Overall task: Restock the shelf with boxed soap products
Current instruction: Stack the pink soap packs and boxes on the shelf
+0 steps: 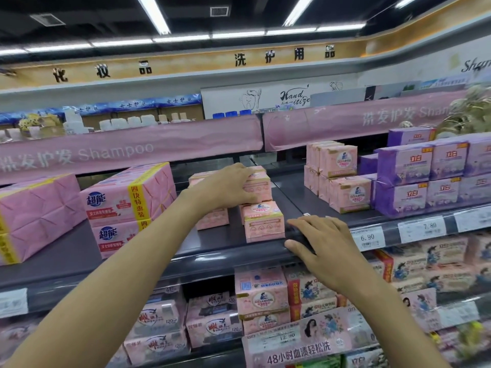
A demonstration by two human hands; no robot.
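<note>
The left hand (pixel 231 185) grasps the soap box (pixel 259 187), probably light and stiff, at its sides; the right hand (pixel 321 245) lies released.

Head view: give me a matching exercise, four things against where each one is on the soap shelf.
Things: 1 left hand; 2 right hand; 3 purple boxes; 4 yellow-banded pink packs.
Places: A right end of the shelf; B resting on its front edge; C left part; D gripping a stacked small pink box.
Pairs: 1-D; 2-B; 3-A; 4-C.

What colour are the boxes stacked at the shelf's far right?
The boxes are purple, seen in head view.
</note>
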